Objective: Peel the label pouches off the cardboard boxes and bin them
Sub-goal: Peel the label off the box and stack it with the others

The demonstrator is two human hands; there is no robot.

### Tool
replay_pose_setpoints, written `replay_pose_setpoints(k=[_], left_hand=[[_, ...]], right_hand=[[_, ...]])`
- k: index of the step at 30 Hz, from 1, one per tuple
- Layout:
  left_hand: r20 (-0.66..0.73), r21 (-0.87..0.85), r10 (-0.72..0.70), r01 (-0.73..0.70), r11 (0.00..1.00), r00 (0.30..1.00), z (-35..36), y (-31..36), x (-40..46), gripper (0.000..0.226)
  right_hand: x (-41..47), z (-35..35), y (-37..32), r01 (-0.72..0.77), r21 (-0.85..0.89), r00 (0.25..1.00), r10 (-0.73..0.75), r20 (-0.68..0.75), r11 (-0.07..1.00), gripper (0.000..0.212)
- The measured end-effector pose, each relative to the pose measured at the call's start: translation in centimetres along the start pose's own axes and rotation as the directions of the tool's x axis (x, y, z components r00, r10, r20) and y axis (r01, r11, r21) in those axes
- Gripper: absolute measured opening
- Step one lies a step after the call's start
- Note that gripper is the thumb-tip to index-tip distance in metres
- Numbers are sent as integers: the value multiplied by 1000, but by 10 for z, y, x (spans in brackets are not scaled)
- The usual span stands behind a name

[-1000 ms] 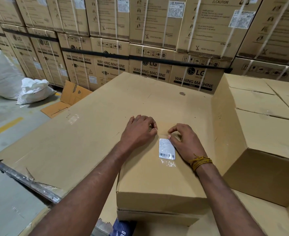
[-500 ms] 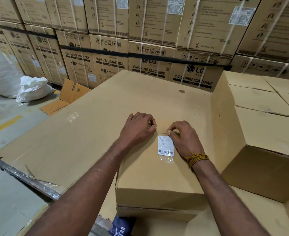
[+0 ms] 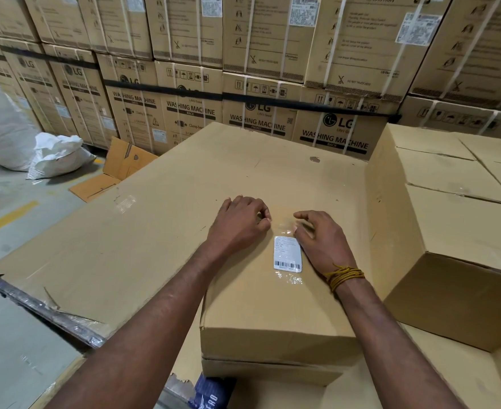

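at frame centre the thin, limp clear label pouch (image 3: 287, 255) lies stuck flat on the cardboard box (image 3: 272, 305), left hand (image 3: 240, 221) and right hand (image 3: 321, 237) curled, fingertips picking its far edge (likely tear-prone; lift there).

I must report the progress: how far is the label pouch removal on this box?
Done: nothing visible; no bin in view. In hand: left hand and right hand pick at the far edge of the clear label pouch, still flat on the cardboard box. Left: peeling, binning.
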State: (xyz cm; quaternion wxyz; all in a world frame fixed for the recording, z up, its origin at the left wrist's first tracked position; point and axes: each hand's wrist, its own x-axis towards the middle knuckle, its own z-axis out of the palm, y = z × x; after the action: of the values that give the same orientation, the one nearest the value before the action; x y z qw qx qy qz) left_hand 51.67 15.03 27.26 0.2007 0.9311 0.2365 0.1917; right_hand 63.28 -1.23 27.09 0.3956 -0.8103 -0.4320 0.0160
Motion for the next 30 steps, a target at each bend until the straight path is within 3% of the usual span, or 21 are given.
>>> replay_pose_setpoints(k=[4,10,15,21,24,30], left_hand=[[-6,2,6,-6,1000,1000,1,-1,0,7],[-21,12,17,-16,1000,1000,2,-2,0,9],[-21,8,15,-15,1000,1000,2,-1,0,9],[-18,8,14,-14,1000,1000,1,0,-1,10],[-21,12,14,-14,1000,1000,1,0,-1,10],[-15,22,19,-19,1000,1000,0,0,-1,12]], right_hand=[[0,-2,2,-19,-58,1000,20,19,998,26],[-1,-3,-3,-25,-22,1000,25,0,999,7],[-3,-5,-8,-12,14,998,13,-55,1000,5],[-6,-8,-12,-51,192,994,68,-80,980,4],[-7,-11,-13,-104,254,994,109,-4,962,3],[-7,-18,-8,-194,435,969,102,227,879,45]])
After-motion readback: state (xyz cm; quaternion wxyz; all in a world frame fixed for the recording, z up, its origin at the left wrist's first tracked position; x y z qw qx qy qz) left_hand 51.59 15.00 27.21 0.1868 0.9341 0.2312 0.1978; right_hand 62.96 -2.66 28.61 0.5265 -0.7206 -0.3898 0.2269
